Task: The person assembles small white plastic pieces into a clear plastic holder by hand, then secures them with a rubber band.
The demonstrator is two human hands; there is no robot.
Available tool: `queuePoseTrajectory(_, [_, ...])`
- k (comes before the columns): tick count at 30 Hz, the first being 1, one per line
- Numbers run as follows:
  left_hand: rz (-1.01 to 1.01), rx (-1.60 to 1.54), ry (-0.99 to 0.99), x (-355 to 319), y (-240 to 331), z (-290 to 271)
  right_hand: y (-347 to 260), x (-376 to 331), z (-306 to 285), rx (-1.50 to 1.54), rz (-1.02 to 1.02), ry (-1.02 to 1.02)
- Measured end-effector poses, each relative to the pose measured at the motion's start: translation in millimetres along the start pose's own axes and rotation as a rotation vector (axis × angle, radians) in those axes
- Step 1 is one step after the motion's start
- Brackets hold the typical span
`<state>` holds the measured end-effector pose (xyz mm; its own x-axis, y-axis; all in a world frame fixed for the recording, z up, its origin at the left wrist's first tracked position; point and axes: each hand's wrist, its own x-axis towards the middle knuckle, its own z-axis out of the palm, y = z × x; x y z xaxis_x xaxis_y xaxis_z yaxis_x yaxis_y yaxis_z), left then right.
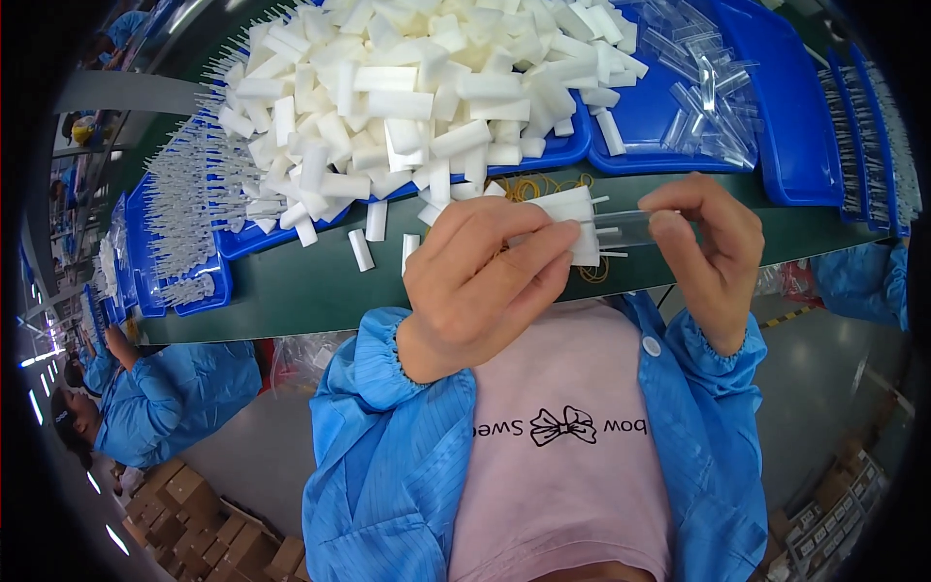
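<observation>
My left hand (485, 281) is closed, fingers bent over several white foam blocks (570, 204) with thin white sticks poking out of their right side. Thumb and forefinger of my right hand (708, 247) pinch the far end of a clear plastic tube (628, 231). The tube's left end lies by the foam and sticks at my left fingertips; whether it goes over a stick, I cannot tell. Behind my left hand rises a big heap of white foam blocks (393, 105). Yellow rubber bands (543, 182) lie between the heap and my hands.
Blue trays (630, 163) line the green table (320, 291). Clear tubes (708, 82) fill the one at the back right. To the left stand many white-tipped thin sticks (189, 189). Another person (184, 398) sits at left, a blue sleeve (863, 281) at right. Cardboard boxes (194, 504) stand lower left.
</observation>
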<state>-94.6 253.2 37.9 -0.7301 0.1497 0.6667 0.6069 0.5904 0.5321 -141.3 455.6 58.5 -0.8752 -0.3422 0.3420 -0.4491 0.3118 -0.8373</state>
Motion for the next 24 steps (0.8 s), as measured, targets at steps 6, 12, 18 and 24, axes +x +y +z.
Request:
queuePoseTrajectory(6, [-0.021,0.001,-0.005,-7,-3,1,1,-1,7,0.207,0.257,-0.061])
queuePoseTrajectory(12, [-0.071,0.022,-0.042,-4,1,-1,4,0,-2,0.391,0.379,-0.210])
queuePoseTrajectory(18, [-0.106,0.085,-0.093,-1,-3,2,7,-1,7,0.254,0.284,-0.180])
queuePoseTrajectory(24, [-0.185,0.058,-0.172,4,3,2,13,2,7,0.150,0.204,-0.179])
